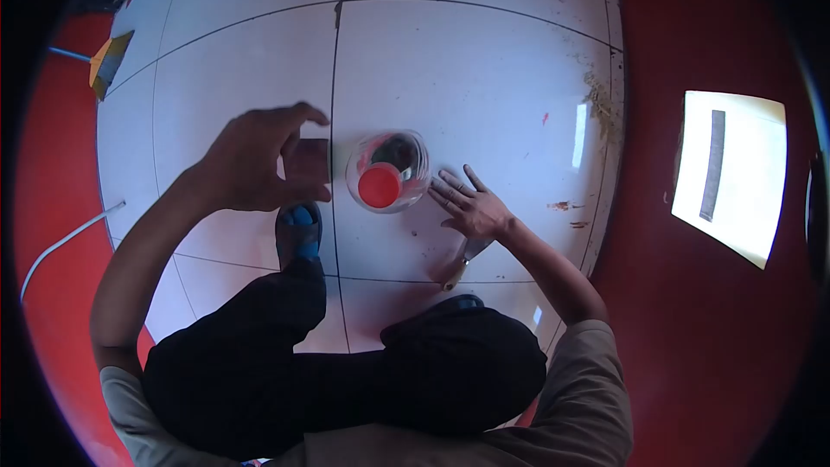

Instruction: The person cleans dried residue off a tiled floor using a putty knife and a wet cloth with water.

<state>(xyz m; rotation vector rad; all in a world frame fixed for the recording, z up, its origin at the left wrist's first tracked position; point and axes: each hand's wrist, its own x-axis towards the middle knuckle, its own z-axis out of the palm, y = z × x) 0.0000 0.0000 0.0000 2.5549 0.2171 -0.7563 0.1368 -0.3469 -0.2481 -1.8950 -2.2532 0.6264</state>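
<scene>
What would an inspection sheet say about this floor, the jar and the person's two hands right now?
Surface: white tiled floor with dark grout lines, and brown debris near its right edge.
Job's things: clear jar with red lid, upright between the hands.
Clutter: scraper-like tool lying partly under the right wrist; broom head at far left.
Hands: left hand raised, fingers curled, holding nothing; right hand flat on the tile beside the jar.
Cables: white cable at left.
Surroundings: red walls, bright opening at right.
</scene>
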